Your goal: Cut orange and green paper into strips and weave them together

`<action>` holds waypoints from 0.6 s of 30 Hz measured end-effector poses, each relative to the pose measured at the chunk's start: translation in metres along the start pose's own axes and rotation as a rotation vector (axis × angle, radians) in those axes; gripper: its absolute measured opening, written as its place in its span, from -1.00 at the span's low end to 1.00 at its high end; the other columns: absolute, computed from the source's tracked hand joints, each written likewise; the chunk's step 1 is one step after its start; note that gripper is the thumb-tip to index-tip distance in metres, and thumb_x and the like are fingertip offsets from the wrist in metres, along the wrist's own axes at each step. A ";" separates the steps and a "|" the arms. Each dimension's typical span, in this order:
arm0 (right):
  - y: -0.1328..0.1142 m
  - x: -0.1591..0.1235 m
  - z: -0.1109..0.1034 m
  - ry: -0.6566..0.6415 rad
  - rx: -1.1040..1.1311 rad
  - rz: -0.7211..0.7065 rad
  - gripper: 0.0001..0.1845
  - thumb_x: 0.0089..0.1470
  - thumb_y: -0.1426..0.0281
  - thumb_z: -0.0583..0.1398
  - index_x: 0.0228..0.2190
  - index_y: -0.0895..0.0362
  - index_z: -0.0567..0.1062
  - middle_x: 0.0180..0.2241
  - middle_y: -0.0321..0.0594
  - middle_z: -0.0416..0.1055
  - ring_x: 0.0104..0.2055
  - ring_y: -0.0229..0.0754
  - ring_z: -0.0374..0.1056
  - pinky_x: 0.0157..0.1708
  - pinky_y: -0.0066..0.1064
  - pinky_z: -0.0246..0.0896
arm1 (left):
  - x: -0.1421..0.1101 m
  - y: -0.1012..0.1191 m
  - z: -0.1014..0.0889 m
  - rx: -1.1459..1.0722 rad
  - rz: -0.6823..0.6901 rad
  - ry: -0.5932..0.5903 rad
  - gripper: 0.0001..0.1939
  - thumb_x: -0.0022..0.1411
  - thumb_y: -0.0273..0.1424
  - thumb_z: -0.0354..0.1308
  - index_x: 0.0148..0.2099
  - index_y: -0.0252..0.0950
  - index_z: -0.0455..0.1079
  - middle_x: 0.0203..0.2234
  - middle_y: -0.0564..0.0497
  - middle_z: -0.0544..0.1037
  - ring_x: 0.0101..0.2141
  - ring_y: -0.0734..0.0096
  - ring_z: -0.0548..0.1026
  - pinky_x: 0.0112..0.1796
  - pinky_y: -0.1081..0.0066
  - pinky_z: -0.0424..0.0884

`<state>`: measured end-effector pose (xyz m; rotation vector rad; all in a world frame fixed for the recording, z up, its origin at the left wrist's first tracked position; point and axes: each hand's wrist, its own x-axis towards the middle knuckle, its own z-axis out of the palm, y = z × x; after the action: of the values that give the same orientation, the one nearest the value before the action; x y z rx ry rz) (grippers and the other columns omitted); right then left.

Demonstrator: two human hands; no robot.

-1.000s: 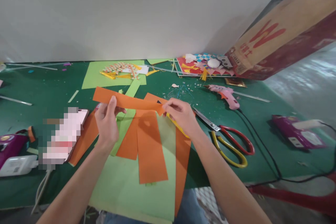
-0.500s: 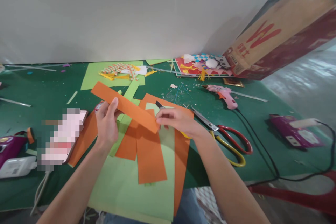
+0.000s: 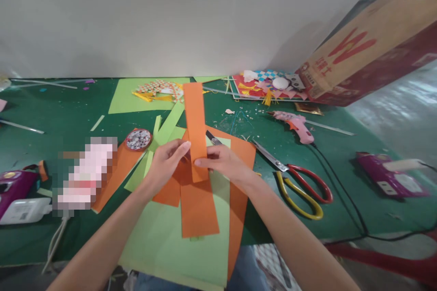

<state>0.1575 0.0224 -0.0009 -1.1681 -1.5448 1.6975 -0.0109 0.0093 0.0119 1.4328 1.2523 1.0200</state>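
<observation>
An orange paper strip stands nearly upright above the pile of paper. My right hand grips it near the lower end, thumb across the front and fingers behind. At the strip's left edge, my left hand is closed, thumb and fingertips pinching there; its fingers are partly hidden. Beneath lie another wide orange strip, a light green sheet and a larger orange sheet. A cutter knife rests on the sheets, partly covered by my right hand. Green paper strips lie beyond my left hand.
Scissors and a pink glue gun with a black cord lie to the right, near a purple power box. A paper bag leans at back right. Left are a phone and a round tin of small pieces.
The orange strip has turned from lying crosswise between my hands to nearly upright. My left hand has moved right, uncovering the round tin, and my right hand now grips the strip's lower part.
</observation>
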 end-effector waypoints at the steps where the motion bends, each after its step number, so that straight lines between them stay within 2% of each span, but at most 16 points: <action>1: 0.002 0.001 0.000 0.040 0.034 -0.004 -0.75 -0.16 0.22 0.27 -0.57 0.16 0.44 -0.59 -0.37 0.18 -0.55 -0.36 0.02 -0.55 -0.43 -0.09 | -0.001 0.001 0.000 0.037 -0.008 -0.027 -0.66 0.21 -0.17 0.02 -0.48 -0.29 0.35 -0.58 0.08 0.43 -0.50 0.48 0.42 -0.43 0.49 0.34; 6: 0.004 0.005 0.001 0.212 0.211 -0.049 -0.71 -0.24 0.22 0.30 -0.66 0.16 0.39 -0.64 -0.40 0.14 -0.60 -0.40 -0.01 -0.59 -0.44 -0.09 | -0.004 0.001 0.002 0.103 -0.023 -0.122 -0.75 0.17 -0.19 0.08 -0.42 -0.25 0.35 -0.59 0.12 0.44 -0.52 0.50 0.45 -0.44 0.50 0.36; 10: 0.002 0.005 0.002 0.274 0.308 -0.092 -0.69 -0.27 0.25 0.31 -0.72 0.14 0.33 -0.69 -0.43 0.11 -0.63 -0.42 -0.03 -0.61 -0.44 -0.11 | -0.006 -0.003 0.006 0.153 -0.069 -0.203 -0.71 0.12 -0.20 0.15 -0.52 -0.27 0.27 -0.61 0.12 0.45 -0.49 0.43 0.54 -0.47 0.51 0.37; 13: 0.001 0.006 0.002 0.280 0.349 -0.104 -0.69 -0.29 0.25 0.32 -0.73 0.14 0.33 -0.69 -0.43 0.13 -0.64 -0.42 -0.02 -0.62 -0.45 -0.09 | -0.007 -0.006 0.008 0.232 -0.033 -0.192 -0.64 0.13 -0.21 0.14 -0.60 -0.27 0.20 -0.67 0.11 0.45 -0.50 0.39 0.55 -0.49 0.52 0.37; 18: 0.001 0.005 0.001 0.269 0.328 -0.112 -0.74 -0.27 0.24 0.31 -0.68 0.14 0.39 -0.65 -0.40 0.20 -0.63 -0.41 0.01 -0.61 -0.45 -0.06 | -0.007 -0.006 0.010 0.239 0.021 -0.136 -0.69 0.15 -0.25 0.14 -0.57 -0.27 0.29 -0.60 0.07 0.55 -0.54 0.44 0.54 -0.51 0.52 0.39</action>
<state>0.1541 0.0260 -0.0028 -1.0658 -1.1003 1.5728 -0.0037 0.0010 0.0041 1.6720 1.2940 0.7918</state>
